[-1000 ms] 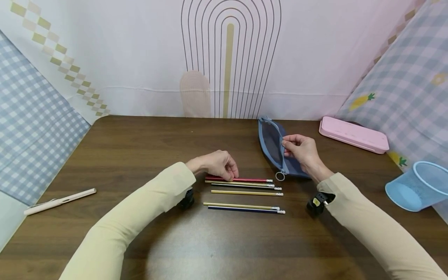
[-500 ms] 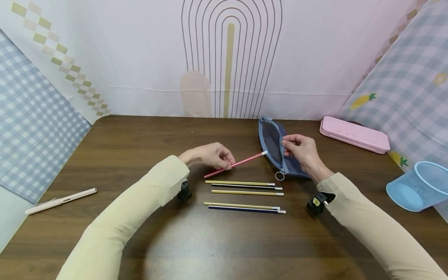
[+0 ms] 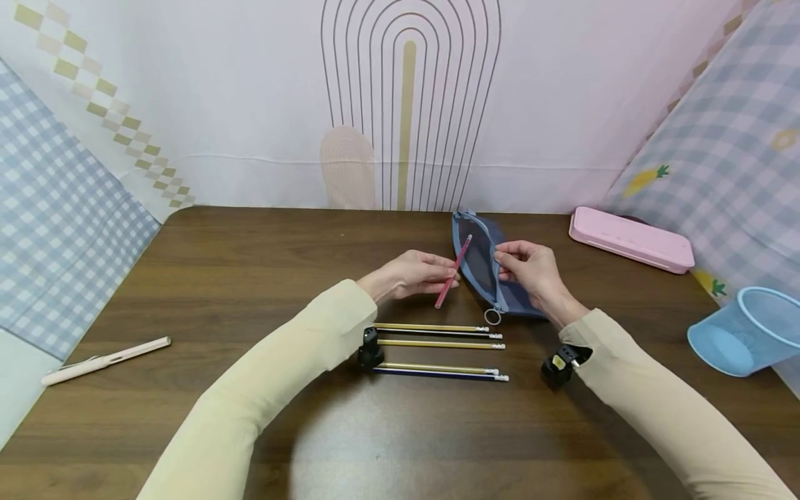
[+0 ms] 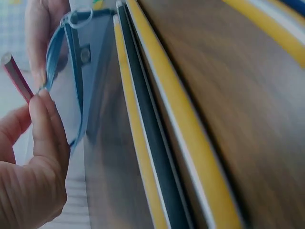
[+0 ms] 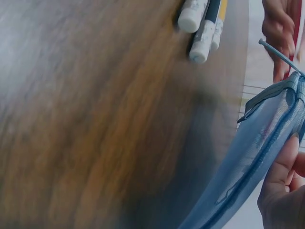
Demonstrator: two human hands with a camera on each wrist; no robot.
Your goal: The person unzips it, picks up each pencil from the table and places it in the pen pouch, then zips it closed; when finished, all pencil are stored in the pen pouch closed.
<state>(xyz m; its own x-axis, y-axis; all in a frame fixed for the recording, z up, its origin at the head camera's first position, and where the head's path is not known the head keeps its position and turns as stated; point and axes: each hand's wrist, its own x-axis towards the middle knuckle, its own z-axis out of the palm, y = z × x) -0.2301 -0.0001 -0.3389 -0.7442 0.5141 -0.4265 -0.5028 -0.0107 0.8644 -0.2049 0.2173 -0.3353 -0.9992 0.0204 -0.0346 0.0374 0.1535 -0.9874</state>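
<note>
My left hand point(image 3: 420, 272) pinches a red pencil point(image 3: 445, 295) between thumb and fingers at the left edge of a blue zip pouch point(image 3: 520, 297). The pencil tilts up to the right, its eraser end over the pouch's opening. With thumb and fingertips my right hand point(image 3: 530, 269) grips the zipper edge and holds the mouth apart. In the right wrist view the pouch's mesh side point(image 5: 257, 157) hangs from those fingers. Below the left hand lie several pencils side by side: a yellow pencil point(image 3: 431, 327), a dark one close against it, another yellow pencil point(image 3: 444, 344), and a pair nearer me.
A white pen point(image 3: 106, 360) lies at the far left of the wooden table point(image 3: 400, 437). At the back right sits a pink pencil case point(image 3: 631, 239). A blue mesh cup point(image 3: 744, 333) stands tilted near the right edge. Printed cloth hangs behind.
My left hand has lifted the red pencil off the row and carried it right and up to the pouch, turning it steeper. The pouch and right hand have shifted slightly left.
</note>
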